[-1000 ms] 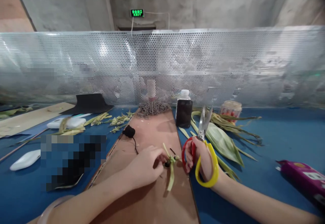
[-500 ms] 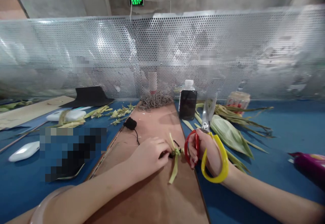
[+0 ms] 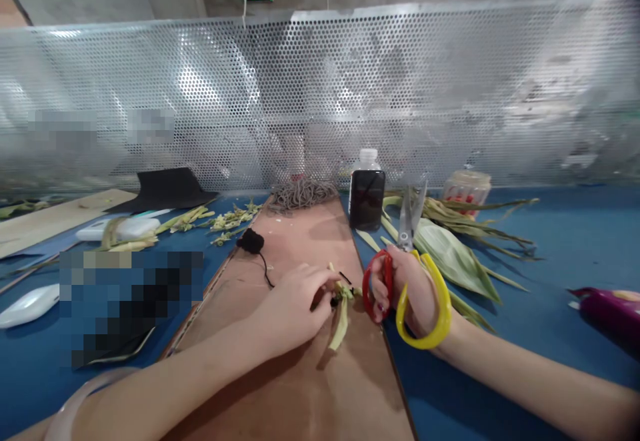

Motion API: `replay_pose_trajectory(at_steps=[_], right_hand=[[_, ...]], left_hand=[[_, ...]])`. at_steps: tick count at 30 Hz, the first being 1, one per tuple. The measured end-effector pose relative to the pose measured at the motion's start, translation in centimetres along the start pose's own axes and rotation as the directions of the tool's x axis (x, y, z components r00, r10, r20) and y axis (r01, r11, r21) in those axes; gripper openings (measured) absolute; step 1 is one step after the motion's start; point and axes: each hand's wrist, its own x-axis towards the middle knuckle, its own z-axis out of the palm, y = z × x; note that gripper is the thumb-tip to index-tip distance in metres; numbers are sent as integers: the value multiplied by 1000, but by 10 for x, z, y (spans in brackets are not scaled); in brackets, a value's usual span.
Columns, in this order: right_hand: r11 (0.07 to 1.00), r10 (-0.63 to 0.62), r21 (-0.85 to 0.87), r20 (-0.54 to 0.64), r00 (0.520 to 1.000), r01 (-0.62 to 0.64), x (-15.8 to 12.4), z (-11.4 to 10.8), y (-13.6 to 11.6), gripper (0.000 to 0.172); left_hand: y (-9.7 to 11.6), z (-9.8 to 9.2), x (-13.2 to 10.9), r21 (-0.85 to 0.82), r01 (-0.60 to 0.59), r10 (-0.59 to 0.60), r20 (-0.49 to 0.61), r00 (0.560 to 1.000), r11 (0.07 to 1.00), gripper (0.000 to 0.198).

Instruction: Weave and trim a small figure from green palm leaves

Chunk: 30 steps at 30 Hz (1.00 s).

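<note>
My left hand (image 3: 295,301) rests over the brown board with thumb and fingers pinched at a small knotted piece of pale green corn husk (image 3: 341,324). A strip of it hangs toward me, and a dark bit shows by the knot; the fingertips partly hide the rest. Just to the right, my right hand (image 3: 413,287) is closed around scissors (image 3: 439,324) with one red and one yellow handle loop. Their blades point up and away, slightly apart, clear of the husk piece.
The brown board (image 3: 300,241) runs away from me on a blue table (image 3: 560,241). Grey cord (image 3: 303,194) and black yarn (image 3: 251,241) lie on it. Right are a dark bottle (image 3: 367,197), corn husks (image 3: 455,254), a jar (image 3: 467,189) and a purple packet (image 3: 607,317). Perforated metal (image 3: 320,94) stands behind.
The view has shifted a little, so most things sit slightly further left and higher. Both hands keep nearly the same pose, with the scissors still in my right hand.
</note>
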Motion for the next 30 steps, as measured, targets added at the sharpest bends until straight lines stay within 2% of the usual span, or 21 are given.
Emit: replay_pose_trajectory(at_steps=[6, 10, 14, 18, 20, 22, 25, 28, 30], right_hand=[[999, 35, 29, -70, 997, -33, 0, 1, -3, 34], [998, 61, 29, -88, 994, -59, -2, 4, -5, 33], [998, 55, 18, -76, 996, -54, -3, 3, -6, 35], [999, 46, 11, -77, 996, -45, -3, 1, -5, 36], [1000, 30, -3, -60, 998, -30, -3, 1, -3, 37], [999, 24, -24, -7, 1000, -24, -5, 3, -4, 39], [992, 33, -122, 63, 997, -25, -8, 4, -10, 41], [917, -12, -399, 22, 1000, 20, -9, 0, -24, 37], [782, -63, -617, 50, 997, 81, -8, -7, -32, 33]], left_hand=[[9, -5, -7, 56, -85, 82, 63, 995, 995, 40], [5, -2, -6, 55, -50, 47, 59, 997, 997, 44], [-5, 4, 1, -4, 5, -5, 32, 999, 1000, 29], [-5, 2, 6, -93, 19, -17, 16, 1000, 995, 19], [-1, -2, 5, -158, 26, -34, -49, 998, 987, 19], [3, -8, 3, -230, 28, -68, -171, 983, 973, 22], [7, -16, -2, -291, 24, -134, -365, 921, 956, 23], [6, -20, -5, -308, 10, -160, -464, 871, 951, 25], [4, -20, -6, -309, -23, -146, -510, 847, 951, 26]])
